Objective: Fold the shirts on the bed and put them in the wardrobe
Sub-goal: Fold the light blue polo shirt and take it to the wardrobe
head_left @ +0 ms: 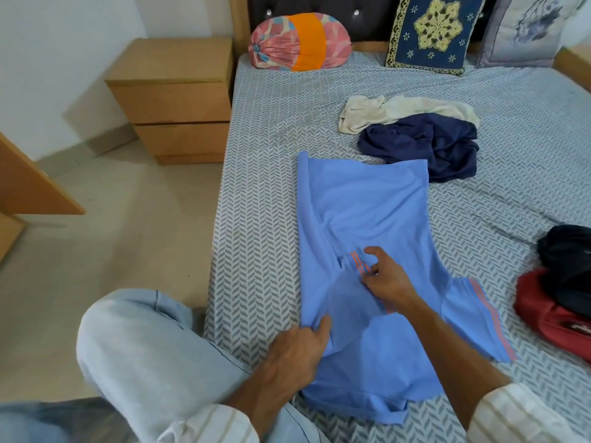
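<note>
Both hands (339,311) pinching soft blue shirt (367,212)

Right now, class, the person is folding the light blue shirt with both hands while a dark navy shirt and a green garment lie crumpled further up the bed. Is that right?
One detail is wrong. The head view shows the garment beside the dark navy shirt is cream, not green. The rest holds: the left hand and right hand both grip the light blue shirt on the bed.

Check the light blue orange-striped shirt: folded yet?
Partly: light blue orange-striped shirt has one side turned in, other sleeve still spread; both hands grip it.
</note>
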